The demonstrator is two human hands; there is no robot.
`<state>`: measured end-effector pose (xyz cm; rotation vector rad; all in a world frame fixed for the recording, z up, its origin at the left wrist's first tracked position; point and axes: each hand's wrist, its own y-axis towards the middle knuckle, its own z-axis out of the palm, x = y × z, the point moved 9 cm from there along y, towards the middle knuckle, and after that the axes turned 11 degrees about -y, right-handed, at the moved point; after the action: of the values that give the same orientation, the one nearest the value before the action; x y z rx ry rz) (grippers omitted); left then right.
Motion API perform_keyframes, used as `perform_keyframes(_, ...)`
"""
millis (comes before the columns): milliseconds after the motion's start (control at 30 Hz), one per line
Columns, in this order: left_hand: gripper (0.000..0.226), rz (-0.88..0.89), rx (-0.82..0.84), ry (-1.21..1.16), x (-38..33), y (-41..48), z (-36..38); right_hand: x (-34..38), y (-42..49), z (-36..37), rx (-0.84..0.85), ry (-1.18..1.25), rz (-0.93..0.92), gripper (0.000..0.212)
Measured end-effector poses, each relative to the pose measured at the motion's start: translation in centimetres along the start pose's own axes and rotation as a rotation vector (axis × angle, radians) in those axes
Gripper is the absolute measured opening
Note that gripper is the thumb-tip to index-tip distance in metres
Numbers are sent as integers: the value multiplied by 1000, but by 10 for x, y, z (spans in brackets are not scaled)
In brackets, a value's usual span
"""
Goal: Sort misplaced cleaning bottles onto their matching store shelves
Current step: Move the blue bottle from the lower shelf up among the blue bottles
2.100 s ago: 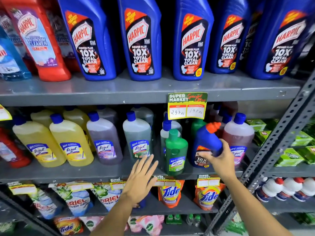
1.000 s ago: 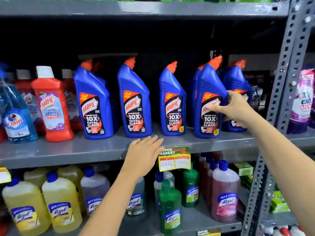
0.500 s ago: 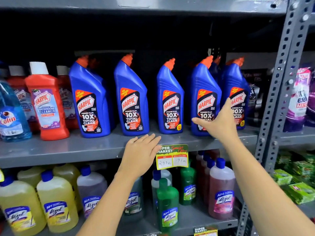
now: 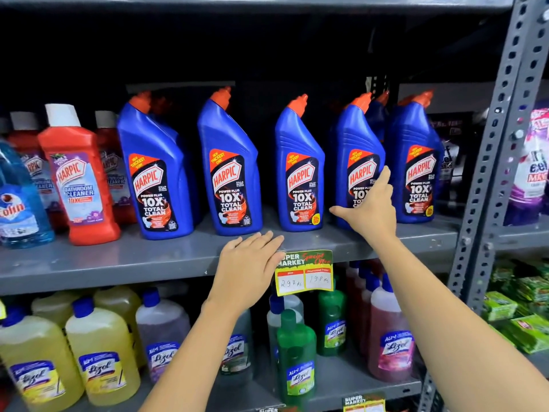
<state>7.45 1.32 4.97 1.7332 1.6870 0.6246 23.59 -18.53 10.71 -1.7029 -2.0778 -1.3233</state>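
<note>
- Since the earlier frames, the right hand [image 4: 370,211] has let go of the blue Harpic bottle [image 4: 358,162] it carried up from the lower shelf [image 4: 341,379]; that bottle now stands upright in the Harpic row, second from the right.
- Head view: the right hand is spread wide and holds nothing, fingers [image 4: 383,178] just in front of that bottle's label; whether they touch it I cannot tell.
- Left hand [image 4: 249,263] lies flat and empty, palm down, on the front lip of the upper shelf [image 4: 118,263], just beside the yellow price tag [image 4: 304,273], much as half a second ago.
- Progress, as I judge it: this one bottle is sorted, standing among its matching blue bottles and no longer among the Lizol bottles [image 4: 101,352] below.
- Left to do: perhaps a small nudge to square it with the row, then a look for other strays; none is plainly visible on these two shelves.
- Compared with earlier, the view has risen from the Lizol shelf to the Harpic shelf.
</note>
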Motion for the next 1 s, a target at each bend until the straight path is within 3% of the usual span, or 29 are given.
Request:
perform_keyframes(300, 48, 10, 9, 11, 0, 0, 1, -11, -5, 9, 19, -2, 61, 132)
perform_keyframes(600, 46, 29, -5, -1, -1, -1, 1, -15, 7, 17, 110, 120, 16, 113)
perform_keyframes(1000, 46, 47, -23, 20, -4, -1, -1, -16, 7, 19, 112, 126, 15, 114)
